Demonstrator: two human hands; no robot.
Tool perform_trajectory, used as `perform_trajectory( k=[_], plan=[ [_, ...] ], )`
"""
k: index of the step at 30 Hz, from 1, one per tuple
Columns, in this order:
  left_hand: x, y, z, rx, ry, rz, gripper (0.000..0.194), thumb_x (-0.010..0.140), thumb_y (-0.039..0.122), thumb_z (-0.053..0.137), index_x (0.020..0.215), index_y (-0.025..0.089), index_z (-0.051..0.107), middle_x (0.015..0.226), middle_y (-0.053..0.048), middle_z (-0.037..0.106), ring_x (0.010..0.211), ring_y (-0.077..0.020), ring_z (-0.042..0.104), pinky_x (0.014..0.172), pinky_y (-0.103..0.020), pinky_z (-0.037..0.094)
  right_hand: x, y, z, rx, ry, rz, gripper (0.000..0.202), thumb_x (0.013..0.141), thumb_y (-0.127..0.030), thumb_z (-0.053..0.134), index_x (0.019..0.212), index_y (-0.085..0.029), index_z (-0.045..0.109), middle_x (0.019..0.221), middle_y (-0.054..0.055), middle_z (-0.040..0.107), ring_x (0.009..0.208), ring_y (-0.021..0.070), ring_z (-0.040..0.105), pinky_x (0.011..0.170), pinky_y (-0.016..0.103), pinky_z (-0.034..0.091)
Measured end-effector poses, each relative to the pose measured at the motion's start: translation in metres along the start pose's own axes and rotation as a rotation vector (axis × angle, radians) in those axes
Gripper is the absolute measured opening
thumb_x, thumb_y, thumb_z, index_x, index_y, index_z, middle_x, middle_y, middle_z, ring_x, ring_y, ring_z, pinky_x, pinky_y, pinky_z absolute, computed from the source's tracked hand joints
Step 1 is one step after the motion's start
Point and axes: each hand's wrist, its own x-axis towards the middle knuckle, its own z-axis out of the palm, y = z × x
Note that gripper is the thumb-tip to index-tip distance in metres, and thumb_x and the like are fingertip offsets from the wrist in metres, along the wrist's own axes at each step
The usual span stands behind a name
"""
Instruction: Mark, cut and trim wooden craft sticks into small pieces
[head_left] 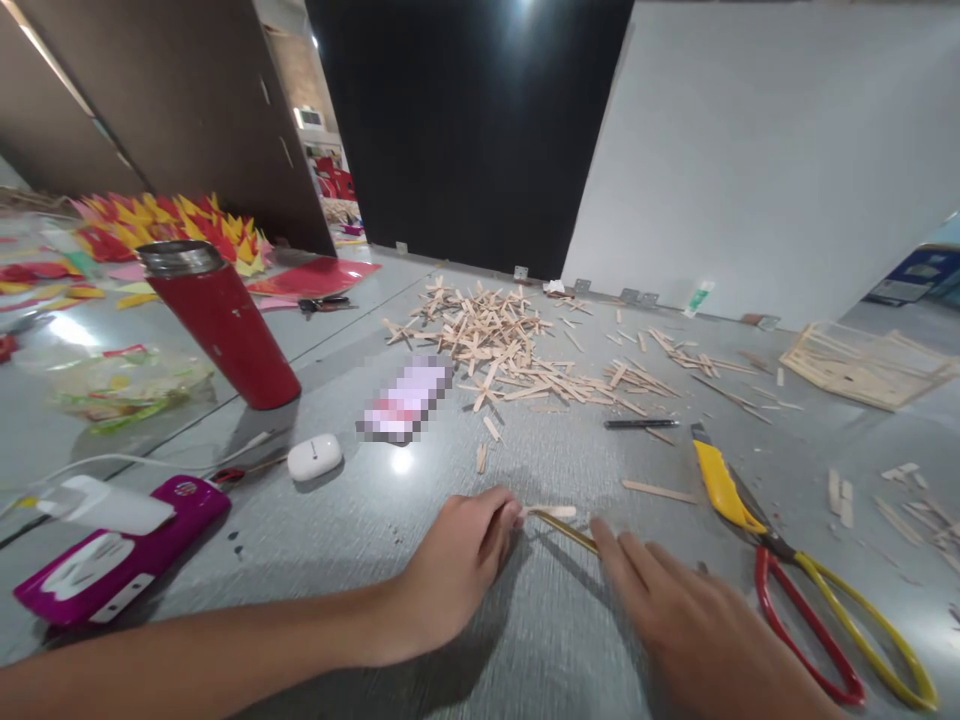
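Observation:
My left hand [457,560] is closed at the table, thumb and forefinger pinching one end of a short, flat wooden stick [559,511]. From the right, my right hand [675,600] grips a thin gold-coloured tool [571,533]; its tip meets the stick near my left fingertips. Whether the tool is tweezers or a file I cannot make out. Beyond my hands lies a heap of small wooden stick pieces [487,335], some joined in crosses. A loose flat stick [660,491] rests just past my right fingers.
To the right lie scissors [780,550], a yellow cutter [716,475] and a black pen [641,424]. A wooden frame [870,365] sits farther off. On the left are a red bottle [232,330], a white case [314,457], a purple power strip [180,520] and a blurred phone [409,398].

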Motion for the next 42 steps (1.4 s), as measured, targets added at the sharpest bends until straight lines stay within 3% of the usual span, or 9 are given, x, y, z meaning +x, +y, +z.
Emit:
perform_trajectory(
  k=[6,11,14,17,20,23,28,34,42],
  plan=[
    [0.005,0.002,-0.005,0.020,-0.073,-0.038,0.044,0.110,0.041,0.034,0.072,0.026,0.046,0.061,0.000,0.054,0.058,-0.0179,0.050,0.062,-0.031,0.038,0.008,0.027,-0.014,0.212,0.014,0.009,0.056,0.061,0.007,0.049,0.109,-0.016,0.069,0.083,0.005,0.081,0.058,0.0211,0.075,0.052,0.033,0.056],
    [0.009,0.003,-0.009,0.050,-0.139,-0.043,0.039,0.109,0.036,0.034,0.077,0.025,0.051,0.060,0.000,0.056,0.055,-0.0174,0.051,0.060,-0.030,0.038,0.007,0.050,0.007,0.305,-0.106,-0.043,0.039,0.072,0.010,0.049,0.087,-0.024,0.063,0.073,0.000,0.075,0.060,0.0214,0.074,0.057,0.032,0.050],
    [0.010,0.002,-0.009,0.088,-0.167,-0.012,0.038,0.110,0.035,0.035,0.076,0.025,0.048,0.061,0.000,0.056,0.055,-0.0171,0.050,0.061,-0.031,0.037,0.008,0.052,0.024,0.282,-0.187,-0.086,0.041,0.075,0.009,0.049,0.100,-0.019,0.066,0.086,0.007,0.079,0.069,0.0255,0.076,0.058,0.033,0.046],
    [0.010,-0.001,-0.009,0.118,-0.192,0.022,0.036,0.109,0.034,0.036,0.075,0.025,0.045,0.060,0.002,0.053,0.054,-0.0162,0.046,0.060,-0.030,0.034,0.013,0.051,0.032,0.384,-0.339,-0.113,0.036,0.091,0.000,0.052,0.120,-0.016,0.067,0.085,0.009,0.080,0.063,0.0266,0.074,0.053,0.033,0.037],
    [0.008,-0.003,-0.007,0.133,-0.210,0.064,0.036,0.109,0.033,0.037,0.074,0.025,0.042,0.060,0.003,0.050,0.053,-0.0150,0.043,0.059,-0.030,0.032,0.028,0.056,0.023,0.558,-0.454,-0.101,0.023,0.110,-0.018,0.048,0.107,-0.021,0.070,0.074,0.002,0.076,0.061,0.0208,0.070,0.057,0.030,0.039],
    [0.007,-0.003,-0.005,0.147,-0.195,0.088,0.035,0.107,0.031,0.038,0.073,0.025,0.040,0.060,0.004,0.047,0.054,-0.0150,0.041,0.058,-0.030,0.030,0.051,0.065,0.000,1.002,-0.664,0.107,0.025,0.112,-0.021,0.047,0.096,-0.023,0.067,0.087,-0.001,0.071,0.079,0.0145,0.067,0.071,0.024,0.046],
    [0.004,-0.003,-0.001,0.171,-0.128,0.095,0.032,0.106,0.025,0.036,0.075,0.025,0.041,0.063,0.002,0.049,0.056,-0.0159,0.041,0.060,-0.030,0.030,0.067,0.037,-0.016,1.624,-1.307,0.710,0.025,0.113,-0.034,0.040,0.089,-0.026,0.046,0.068,-0.010,0.038,0.045,0.0084,0.025,0.038,0.017,0.020],
    [-0.001,-0.008,0.002,0.171,-0.119,0.163,0.030,0.106,0.021,0.037,0.076,0.024,0.044,0.065,0.004,0.046,0.057,-0.0153,0.038,0.059,-0.029,0.029,0.044,-0.053,-0.002,1.831,-0.930,1.114,0.017,0.115,-0.035,0.034,0.100,-0.029,0.040,0.059,-0.013,0.032,0.044,0.0093,0.022,0.038,0.017,0.017],
    [-0.008,-0.003,0.008,0.169,-0.121,0.208,0.031,0.107,0.022,0.044,0.078,0.022,0.055,0.064,0.004,0.051,0.057,-0.0147,0.041,0.059,-0.028,0.032,0.072,0.058,-0.021,1.382,-1.342,0.480,0.030,0.103,-0.029,0.056,0.074,-0.025,0.050,0.056,-0.008,0.042,0.039,0.0075,0.032,0.032,0.015,0.023]
  ],
)
